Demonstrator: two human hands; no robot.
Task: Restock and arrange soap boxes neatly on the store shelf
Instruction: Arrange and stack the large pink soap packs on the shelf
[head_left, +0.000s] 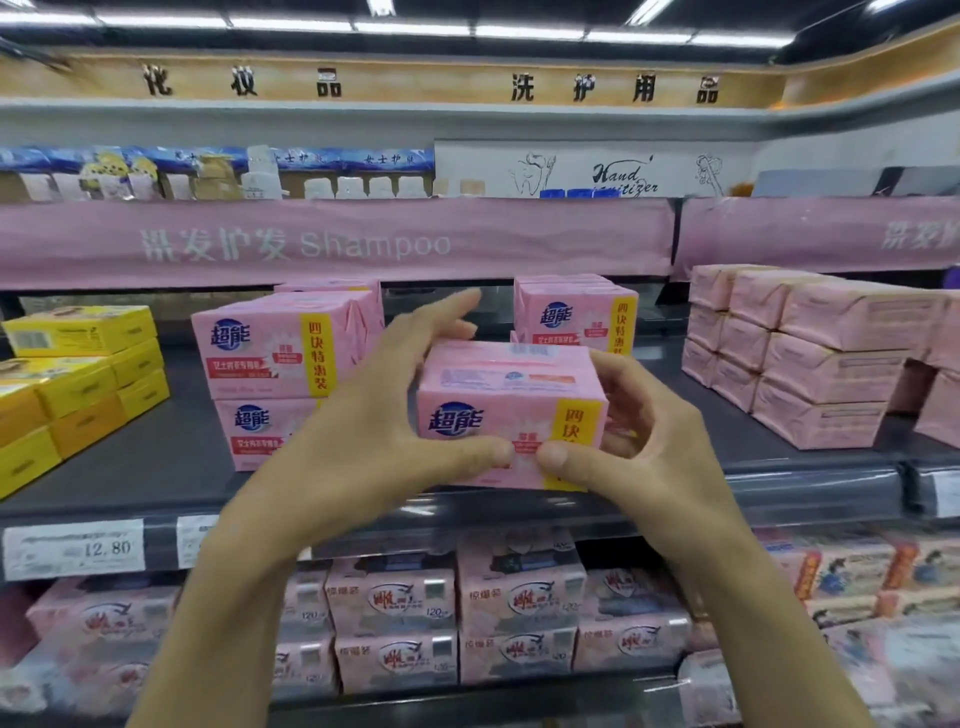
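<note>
Head view, quick notes. Restock is partly done, I'd judge. On the shelf (156, 467) a two-high stack of pink soap packs (275, 353) stands left of centre, front faces toward me. More of the same packs (571, 312) sit farther back to the right. Between them is a bare gap, and that is where the pack in hand (511, 410) is, near the front lip. Can't tell if its base is down on the shelf or just above it. Its label faces me and is roughly square to the edge. What's left: seat this one, line it up with the left stack, fill the gap. I can't see any supply of further packs.

Left hand (358, 431) is spread wide. Its thumb presses the lower front face, and its fingers are mostly straight, reaching up past the far-left corner of the pack. Whether they touch the back is hidden. Right hand (639, 441) is wrapped around the right end, thumb on the front and fingers curled round the side. The two thumb tips nearly meet on the front.

Also in view: yellow boxes (78, 374) far left, plain pink wrapped blocks (810, 364) stacked at right.
</note>
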